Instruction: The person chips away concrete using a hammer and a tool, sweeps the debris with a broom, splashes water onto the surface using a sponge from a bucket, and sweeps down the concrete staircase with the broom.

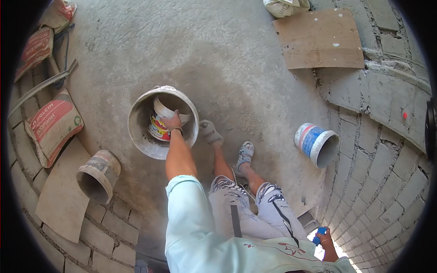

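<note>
My left hand (172,122) reaches down into a large grey plaster-stained bucket (135,133) on the concrete floor. Its fingers close on the rim of a small white pail (159,130) with a red and yellow label. This pail sits tilted inside the large bucket, and part of it is hidden behind my hand. Low at the right, my right hand (325,238) is wrapped round a small blue object (318,236) whose kind I cannot make out.
A white and blue bucket (311,140) lies tipped at the right by the block wall (371,175). Another dirty bucket (102,170) lies at the left, near a cement bag (54,125) and a board (63,195). Cardboard (318,38) rests at the upper right.
</note>
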Available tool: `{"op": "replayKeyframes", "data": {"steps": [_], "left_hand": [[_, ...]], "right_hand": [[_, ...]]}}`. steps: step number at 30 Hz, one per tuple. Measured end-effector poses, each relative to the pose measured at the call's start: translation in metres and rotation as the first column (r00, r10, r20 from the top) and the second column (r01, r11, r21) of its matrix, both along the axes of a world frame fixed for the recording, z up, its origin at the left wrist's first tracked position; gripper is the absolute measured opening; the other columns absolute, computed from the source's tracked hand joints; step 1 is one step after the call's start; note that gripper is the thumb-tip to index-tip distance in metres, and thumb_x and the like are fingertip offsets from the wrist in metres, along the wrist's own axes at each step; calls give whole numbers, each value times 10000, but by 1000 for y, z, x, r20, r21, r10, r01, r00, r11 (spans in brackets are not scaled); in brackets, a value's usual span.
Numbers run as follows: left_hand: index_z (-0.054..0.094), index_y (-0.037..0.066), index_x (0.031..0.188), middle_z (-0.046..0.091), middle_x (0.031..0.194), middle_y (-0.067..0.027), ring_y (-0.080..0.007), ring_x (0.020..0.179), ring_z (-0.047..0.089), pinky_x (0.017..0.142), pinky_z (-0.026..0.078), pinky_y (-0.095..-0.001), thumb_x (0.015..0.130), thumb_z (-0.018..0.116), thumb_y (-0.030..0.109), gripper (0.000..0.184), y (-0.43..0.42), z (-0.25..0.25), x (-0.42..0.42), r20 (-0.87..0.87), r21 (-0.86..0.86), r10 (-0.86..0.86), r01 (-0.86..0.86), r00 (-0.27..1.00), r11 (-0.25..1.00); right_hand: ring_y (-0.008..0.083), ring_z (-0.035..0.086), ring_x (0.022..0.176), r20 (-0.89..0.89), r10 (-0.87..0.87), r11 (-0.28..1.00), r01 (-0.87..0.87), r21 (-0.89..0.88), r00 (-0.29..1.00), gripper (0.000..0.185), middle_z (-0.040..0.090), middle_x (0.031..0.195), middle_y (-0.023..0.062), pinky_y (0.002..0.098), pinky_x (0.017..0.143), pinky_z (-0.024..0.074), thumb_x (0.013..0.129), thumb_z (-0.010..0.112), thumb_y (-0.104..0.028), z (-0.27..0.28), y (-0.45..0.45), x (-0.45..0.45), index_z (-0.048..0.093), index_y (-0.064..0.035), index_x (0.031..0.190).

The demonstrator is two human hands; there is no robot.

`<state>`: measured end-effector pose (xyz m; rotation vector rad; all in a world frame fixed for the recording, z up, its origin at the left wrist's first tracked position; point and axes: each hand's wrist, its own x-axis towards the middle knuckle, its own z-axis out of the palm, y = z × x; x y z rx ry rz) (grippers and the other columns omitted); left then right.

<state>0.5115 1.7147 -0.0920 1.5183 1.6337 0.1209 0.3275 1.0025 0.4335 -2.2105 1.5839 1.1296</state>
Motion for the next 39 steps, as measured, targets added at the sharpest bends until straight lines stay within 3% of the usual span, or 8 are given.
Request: {"op": "replayKeyframes", "data": {"steps": [17,19,22,25,28,30,31,39], "left_hand": [[512,-8,817,513,914,-100,-255,827,527,724,475,-373,633,496,129,230,-15,328,-62,710,-422,352,-32,609,906],[520,39,763,509,828,-79,-219,765,520,740,437,-359,665,480,108,126,-13,358,-69,754,-375,234,110,614,920],[512,24,854,502,976,-113,-239,877,538,725,467,-380,648,535,109,224,16,359,-94,145,456,-787,665,600,591],[491,6,894,496,972,-115,-251,845,539,645,483,-381,629,580,80,290,-107,473,-37,705,-322,-123,470,699,822],[469,21,948,507,936,-136,-277,820,535,637,472,-393,637,565,69,329,-151,476,-19,387,346,-902,876,194,336],[462,39,946,513,899,-124,-264,802,533,620,462,-382,638,559,66,324,-152,417,7,327,281,-942,943,78,176],[465,47,916,515,874,-110,-250,784,533,605,457,-374,634,559,65,298,-193,414,12,589,-322,-602,840,539,437],[440,63,816,487,799,-60,-167,667,514,542,479,-317,651,566,79,208,-466,475,-20,654,-352,-757,889,8,-294]], "right_hand": [[314,445,1107,314,36,910,-161,382,949,861,392,1266,190,407,893,389,607,724,-283,-123,42,39,242,-148,1308],[324,436,1116,383,-42,900,-132,415,923,874,398,1250,199,409,915,372,593,732,-304,-135,54,36,251,-151,1307],[322,469,1061,548,-62,947,-125,298,834,859,446,1159,214,408,890,389,574,744,-329,-135,80,38,276,-120,1264],[315,518,973,783,-190,964,-39,263,592,815,485,1077,213,390,853,411,586,752,-323,-109,112,64,287,-79,1210],[308,525,935,894,-261,942,-106,318,363,755,492,1034,196,379,838,412,612,746,-290,-37,146,93,305,-44,1173],[317,513,951,964,-199,949,-211,234,175,717,479,1052,192,380,838,406,613,743,-271,-26,156,109,335,-42,1156],[323,510,958,985,-154,950,-262,168,75,707,473,1068,192,382,838,405,614,743,-270,-29,160,112,345,-54,1157],[358,509,991,851,23,953,-268,139,525,654,482,1105,182,399,841,426,597,727,-257,-48,88,63,414,-154,1162]]}}
